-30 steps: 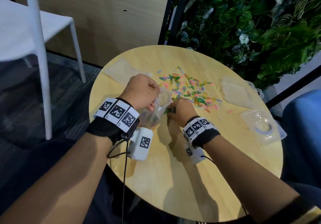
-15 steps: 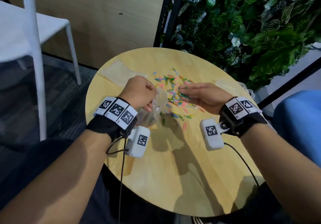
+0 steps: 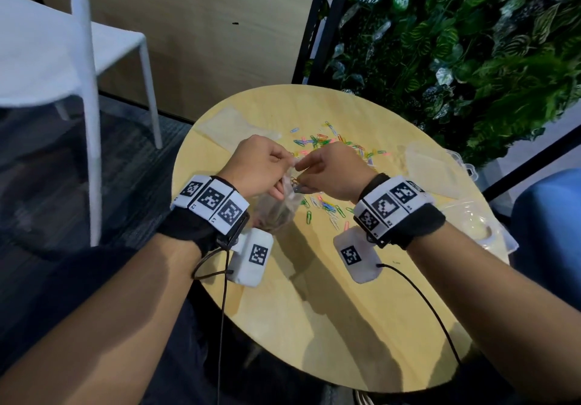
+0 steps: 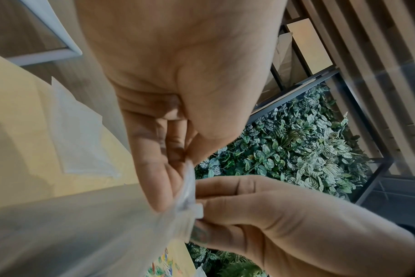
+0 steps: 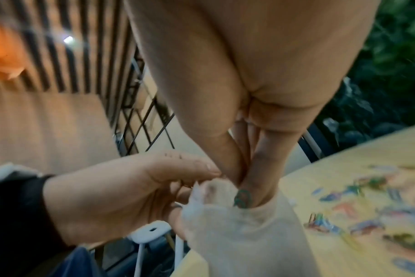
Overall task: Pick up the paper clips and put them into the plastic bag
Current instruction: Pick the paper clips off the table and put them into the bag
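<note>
The plastic bag (image 3: 276, 209) is hanging at frame centre, its mouth being pinched by the left hand (image 3: 257, 165). The right hand (image 3: 330, 172) is pushing bunched fingertips (image 5: 243, 196) into it. Paper clips (image 3: 327, 206) are lying scattered on the table (image 3: 314, 326), centre-right.

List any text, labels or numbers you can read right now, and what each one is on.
No readable words in any view.
On the left wristband and right wristband: square black-and-white code patterns only; the tiny marks beside them are too small to read.
On the wrist camera boxes: one code pattern each, no text.
On the plastic bag in the left hand and the paper clips in the right hand: none.
</note>
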`<state>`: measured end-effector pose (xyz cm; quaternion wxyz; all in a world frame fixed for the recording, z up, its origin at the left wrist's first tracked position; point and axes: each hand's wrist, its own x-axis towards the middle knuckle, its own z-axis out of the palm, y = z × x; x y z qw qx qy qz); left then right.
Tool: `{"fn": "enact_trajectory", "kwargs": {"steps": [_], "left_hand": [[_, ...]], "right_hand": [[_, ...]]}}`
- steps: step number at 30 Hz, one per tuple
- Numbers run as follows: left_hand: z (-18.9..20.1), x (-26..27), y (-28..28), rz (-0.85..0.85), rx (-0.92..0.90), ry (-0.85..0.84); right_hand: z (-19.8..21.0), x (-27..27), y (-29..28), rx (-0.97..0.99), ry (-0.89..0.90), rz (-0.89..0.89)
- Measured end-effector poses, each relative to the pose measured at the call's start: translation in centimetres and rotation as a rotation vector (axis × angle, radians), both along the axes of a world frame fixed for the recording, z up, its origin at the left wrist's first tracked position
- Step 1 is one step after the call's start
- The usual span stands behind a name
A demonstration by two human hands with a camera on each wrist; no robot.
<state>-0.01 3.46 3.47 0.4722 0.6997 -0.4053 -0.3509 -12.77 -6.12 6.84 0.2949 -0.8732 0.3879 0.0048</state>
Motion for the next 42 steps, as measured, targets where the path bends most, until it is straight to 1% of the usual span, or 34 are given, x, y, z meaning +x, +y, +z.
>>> {"fn": "enact_trajectory", "kwargs": {"steps": [2, 4, 6, 7, 9, 10, 11, 12, 13, 14, 16, 17, 18, 19, 20, 22, 24, 26, 31, 35, 37, 39, 41, 42], "left_hand": [[0.0, 0.0, 0.0, 0.001, -0.005, 0.009], [0.0, 0.2, 0.1, 0.016, -0.006, 0.014], [0.2, 0.5, 0.2, 0.044, -0.009, 0.012], [0.2, 0.6, 0.2, 0.061, -0.011, 0.006], [0.2, 0.8, 0.4, 0.104, -0.014, -0.014], [0.2, 1.0, 0.5, 0.131, -0.012, -0.030], [0.1, 1.2, 0.6, 0.159, -0.008, -0.046], [0.1, 1.5, 0.6, 0.183, -0.002, -0.054], [0.0, 1.7, 0.5, 0.202, 0.006, -0.056], [0.0, 1.8, 0.6, 0.221, 0.015, -0.056], [0.1, 2.0, 0.6, 0.245, 0.031, -0.056], [0.2, 2.0, 0.6, 0.249, 0.037, -0.058], [0.2, 1.9, 0.6, 0.249, 0.041, -0.062], [0.2, 1.8, 0.6, 0.248, 0.044, -0.066], [0.2, 1.7, 0.5, 0.247, 0.047, -0.072], [0.1, 1.7, 0.4, 0.245, 0.055, -0.086], [-0.1, 1.5, 0.1, 0.237, 0.065, -0.094], [-0.2, 1.4, -0.2, 0.230, 0.077, -0.097], [-0.4, 1.1, -0.8, 0.197, 0.095, -0.121], [-0.4, 0.5, -1.0, 0.166, 0.096, -0.129], [-0.3, 0.2, -1.0, 0.144, 0.094, -0.133], [-0.3, 0.0, -1.1, 0.116, 0.094, -0.123], [-0.4, -0.3, -1.1, 0.081, 0.100, -0.111], [-0.4, -0.4, -1.2, 0.065, 0.103, -0.107]], "right_hand": [[0.1, -0.1, 0.2, -0.056, -0.027, 0.025], [0.1, 0.1, 0.4, -0.039, -0.101, 0.033], [0.3, 0.0, 0.4, 0.017, -0.236, 0.005], [0.3, -0.2, 0.3, 0.068, -0.332, -0.029], [0.1, -1.1, -0.4, 0.182, -0.527, -0.135], [-0.3, -1.7, -0.9, 0.178, -0.563, -0.174], [-1.0, -2.2, -1.5, 0.107, -0.522, -0.178], [-2.0, -2.7, -1.9, -0.017, -0.408, -0.139], [-3.3, -3.1, -2.1, -0.154, -0.255, -0.053], [-4.9, -3.4, -2.1, -0.260, -0.113, 0.076], [-8.2, -3.9, -1.5, -0.350, 0.119, 0.355], [-9.7, -4.2, -1.1, -0.389, 0.235, 0.467], [-10.8, -4.5, -0.9, -0.431, 0.344, 0.537], [-11.6, -4.9, -0.9, -0.467, 0.419, 0.563], [-12.0, -5.4, -1.0, -0.495, 0.450, 0.559], [-12.0, -6.3, -1.6, -0.531, 0.461, 0.500], [-12.2, -7.4, -2.6, -0.479, 0.504, 0.377], [-12.3, -8.6, -3.3, -0.432, 0.505, 0.270], [-11.7, -9.8, -2.5, -0.513, 0.386, 0.161], [-10.6, -9.8, -2.4, -0.497, 0.350, 0.068], [-9.7, -9.8, -3.1, -0.398, 0.278, -0.015], [-8.4, -9.7, -4.1, -0.283, 0.225, -0.141], [-7.6, -9.9, -5.2, -0.118, 0.099, -0.348], [-7.2, -9.9, -5.5, 0.032, -0.010, -0.465]]}}
